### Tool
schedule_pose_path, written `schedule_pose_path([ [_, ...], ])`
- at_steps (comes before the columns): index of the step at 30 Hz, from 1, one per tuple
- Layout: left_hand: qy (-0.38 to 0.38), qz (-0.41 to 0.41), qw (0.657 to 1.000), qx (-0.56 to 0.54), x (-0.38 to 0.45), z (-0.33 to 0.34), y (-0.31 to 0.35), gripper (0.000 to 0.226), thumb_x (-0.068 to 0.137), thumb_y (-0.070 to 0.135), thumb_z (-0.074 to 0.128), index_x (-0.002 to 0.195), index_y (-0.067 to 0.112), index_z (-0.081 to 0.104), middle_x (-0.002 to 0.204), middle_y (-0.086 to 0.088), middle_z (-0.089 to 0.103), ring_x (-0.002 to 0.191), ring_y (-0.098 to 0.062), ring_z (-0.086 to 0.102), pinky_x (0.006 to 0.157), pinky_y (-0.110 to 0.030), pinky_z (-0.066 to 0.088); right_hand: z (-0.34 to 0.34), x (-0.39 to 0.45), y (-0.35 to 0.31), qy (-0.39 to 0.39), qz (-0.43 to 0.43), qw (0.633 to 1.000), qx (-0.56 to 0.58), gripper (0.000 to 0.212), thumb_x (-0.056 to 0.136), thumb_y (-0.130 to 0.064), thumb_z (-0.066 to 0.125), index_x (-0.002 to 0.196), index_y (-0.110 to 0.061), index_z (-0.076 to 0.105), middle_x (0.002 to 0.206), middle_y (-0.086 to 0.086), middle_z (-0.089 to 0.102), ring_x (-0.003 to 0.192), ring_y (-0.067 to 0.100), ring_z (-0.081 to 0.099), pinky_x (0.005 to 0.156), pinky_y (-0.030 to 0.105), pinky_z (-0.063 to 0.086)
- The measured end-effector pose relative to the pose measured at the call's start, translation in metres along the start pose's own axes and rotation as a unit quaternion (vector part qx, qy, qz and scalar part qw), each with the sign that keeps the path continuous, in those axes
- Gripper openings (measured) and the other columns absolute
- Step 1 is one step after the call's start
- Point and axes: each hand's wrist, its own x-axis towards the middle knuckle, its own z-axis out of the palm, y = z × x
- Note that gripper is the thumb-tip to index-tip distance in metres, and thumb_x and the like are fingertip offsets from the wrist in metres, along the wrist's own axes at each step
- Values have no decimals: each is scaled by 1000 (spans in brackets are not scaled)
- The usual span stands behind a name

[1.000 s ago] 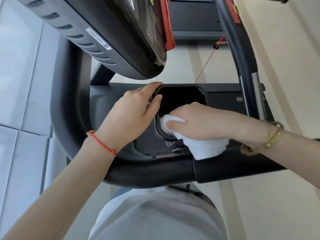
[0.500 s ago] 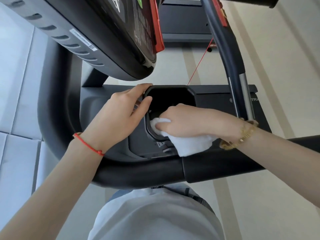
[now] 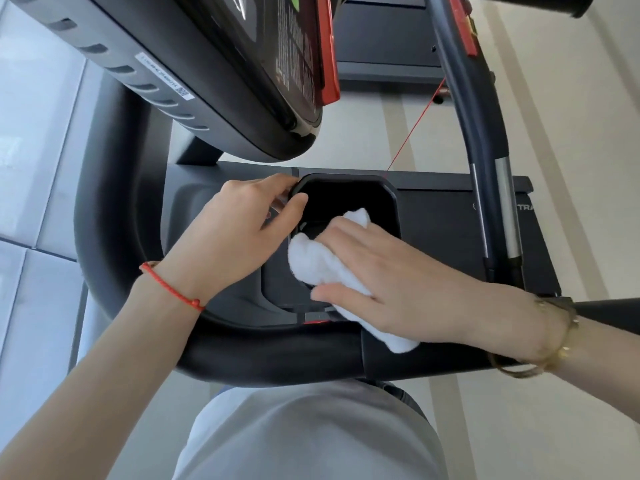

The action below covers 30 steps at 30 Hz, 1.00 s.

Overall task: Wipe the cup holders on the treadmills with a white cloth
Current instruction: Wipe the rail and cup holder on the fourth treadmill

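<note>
The black cup holder (image 3: 349, 194) is a deep square well in the treadmill's console tray. My left hand (image 3: 239, 237) grips its far-left rim, thumb inside the well and fingers on the outside. A white cloth (image 3: 313, 259) lies over the holder's near-left edge. My right hand (image 3: 398, 282) lies flat on the cloth with fingers stretched out, pressing it against the rim. One tip of the cloth sticks up beyond the fingers, and its tail hangs over the handlebar. The bottom of the well is dark and partly hidden.
The tilted display console (image 3: 214, 81) overhangs the tray from the upper left. A thick black handlebar (image 3: 263, 358) curves along the near side. An upright handrail (image 3: 485, 174) stands at the right, with a red safety cord (image 3: 415, 126) beside it. A second treadmill deck (image 3: 384, 46) lies beyond.
My right hand has come up from inside the well and flattened out over the cloth at the near-left rim. My left hand keeps its hold on the rim.
</note>
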Motion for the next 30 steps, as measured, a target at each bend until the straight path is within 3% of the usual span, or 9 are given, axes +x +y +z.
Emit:
schedule_pose_path([
  [2,-1,-2,1000,4,0,0,-1,43,95,48,41,116,21,67,87,17,70,86,-1,66,82,-30,56,3,2,-2,14,-5,999,-28,38,97,-46,35,95,-10,46,96,-2,42,85,20,36,75,21,22],
  [6,-4,-4,1000,15,-1,0,0,42,98,48,40,113,19,67,85,16,70,88,1,64,76,-7,47,-8,-26,6,22,-41,991,-129,36,99,-43,36,104,-11,53,102,-2,48,90,20,42,87,28,38],
  [11,7,-18,1000,17,-8,3,7,39,100,41,40,107,12,66,74,0,69,71,-13,64,70,-27,47,-37,-38,22,37,-1,998,-41,27,97,-42,39,114,-22,45,107,-17,38,99,12,40,79,23,38],
  [15,-2,-23,1000,11,-11,0,9,35,104,31,41,111,6,66,57,-5,56,62,-17,53,60,-21,43,-47,-19,25,22,7,1000,16,34,91,-28,41,124,-24,32,116,-14,32,104,11,36,79,20,40],
  [17,-15,-30,999,-1,-11,-3,8,31,103,28,42,115,10,65,58,-5,57,59,-14,54,58,-18,43,-48,-5,25,-14,-21,999,34,32,93,-19,47,123,-26,39,121,-11,40,108,12,42,82,23,40],
  [22,-28,-40,999,-21,-14,-3,2,48,98,48,35,115,12,61,85,-9,70,84,-26,65,83,-44,50,-44,34,40,-73,-82,994,-13,27,86,-20,65,112,-25,60,113,-12,55,102,2,51,87,21,40],
  [25,-11,-27,1000,-7,-19,-1,4,51,96,47,31,120,14,61,83,0,71,80,-18,65,81,-36,47,-37,50,46,-105,-142,983,-50,17,87,-22,64,104,-20,60,107,-11,52,95,-3,49,84,20,41],
  [28,-6,-22,1000,3,-24,-1,8,51,95,42,31,123,12,62,67,21,63,67,-6,58,67,-18,44,-29,59,49,-115,-191,967,-126,10,89,-25,61,96,-17,61,101,-4,52,91,18,55,81,37,48],
  [30,-8,-20,1000,3,-27,-1,10,49,96,38,32,128,15,61,61,23,59,64,-2,56,62,-9,39,-25,64,48,-126,-213,957,-153,18,92,-33,55,91,-17,63,97,-4,50,88,22,56,76,40,49],
])
